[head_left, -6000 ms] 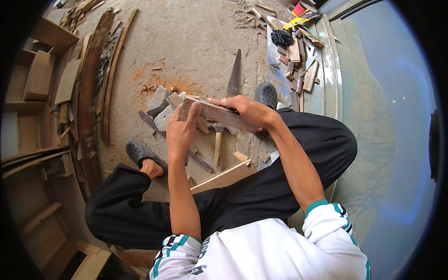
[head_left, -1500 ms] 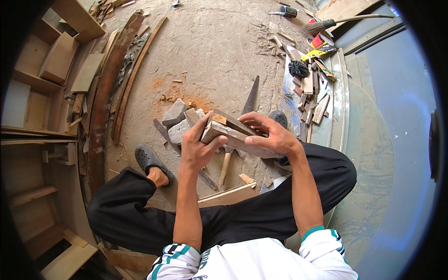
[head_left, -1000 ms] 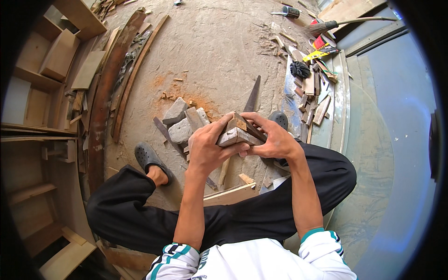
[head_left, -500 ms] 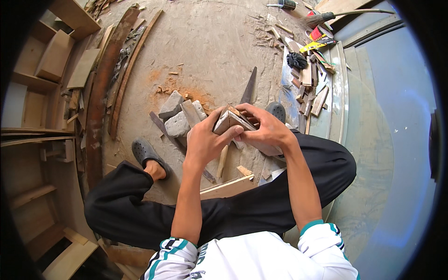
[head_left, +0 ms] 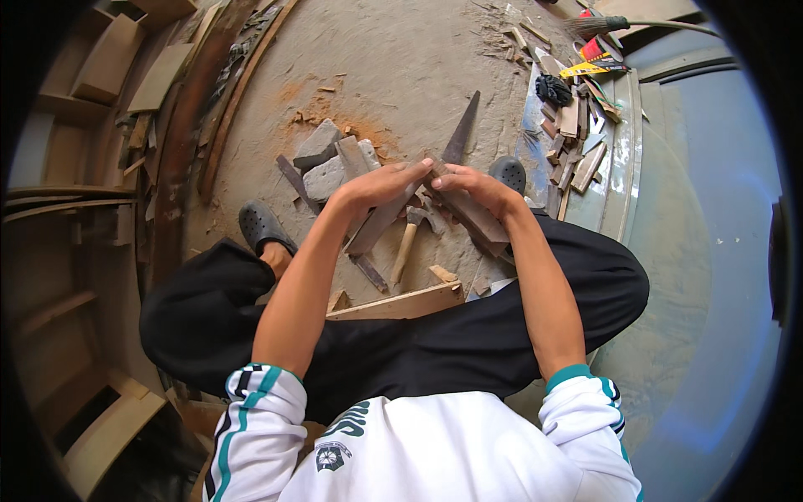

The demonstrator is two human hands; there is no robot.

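Between my hands are two wooden boards meeting at an angled corner that points away from me. My left hand (head_left: 381,186) is closed along the left board (head_left: 378,227), fingertips at the corner. Gripping the right board (head_left: 475,219), my right hand (head_left: 478,189) has its thumb and fingers near the same corner. Beneath the boards, a hammer (head_left: 406,251) with a wooden handle lies on the ground. A handsaw blade (head_left: 462,130) rests just beyond the corner; its handle is hidden.
Grey stone blocks (head_left: 326,177) and sawdust (head_left: 322,109) lie ahead to the left. A light board (head_left: 401,303) stands before my legs. Wood offcuts (head_left: 573,151) and a broom (head_left: 598,25) are at right. Wooden shelving (head_left: 63,109) and long planks (head_left: 180,151) line the left.
The joined boards have been turned, so their corner now points away and the left board shows at length. My left hand has shifted its grip along it. The hammer has come into clearer view.
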